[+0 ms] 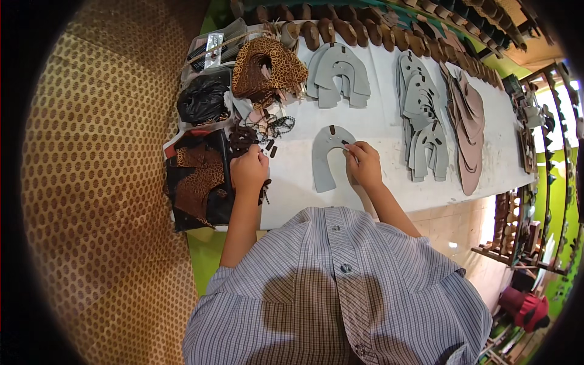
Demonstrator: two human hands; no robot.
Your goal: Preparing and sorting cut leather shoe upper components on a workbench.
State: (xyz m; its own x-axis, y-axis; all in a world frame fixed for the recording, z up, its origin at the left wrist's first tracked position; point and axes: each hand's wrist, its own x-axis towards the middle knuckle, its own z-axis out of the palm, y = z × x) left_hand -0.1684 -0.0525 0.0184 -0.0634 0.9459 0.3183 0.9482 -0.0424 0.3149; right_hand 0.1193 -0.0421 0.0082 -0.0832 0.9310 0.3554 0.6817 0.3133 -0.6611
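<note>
A grey U-shaped shoe-upper piece point(324, 159) lies on the white table in front of me, its curve pointing away. One dark brown tab point(333, 129) sits at the top of that curve. My right hand point(365, 164) is closed in a pinch over the piece's right side, its fingertips at another small dark brown tab point(345, 142). My left hand point(248, 169) is closed beside a heap of dark brown strips point(243, 139); what its fingers hold, if anything, is hidden. Two loose brown tabs point(272, 149) lie just right of it.
Grey uppers point(337, 64) lie at the back, with overlapping grey stacks point(420, 91) and pinkish-brown pieces point(468, 121) to the right. Leopard-print material point(267, 67) and a black bag point(204, 100) crowd the left. Brown shoe forms point(365, 33) line the far edge.
</note>
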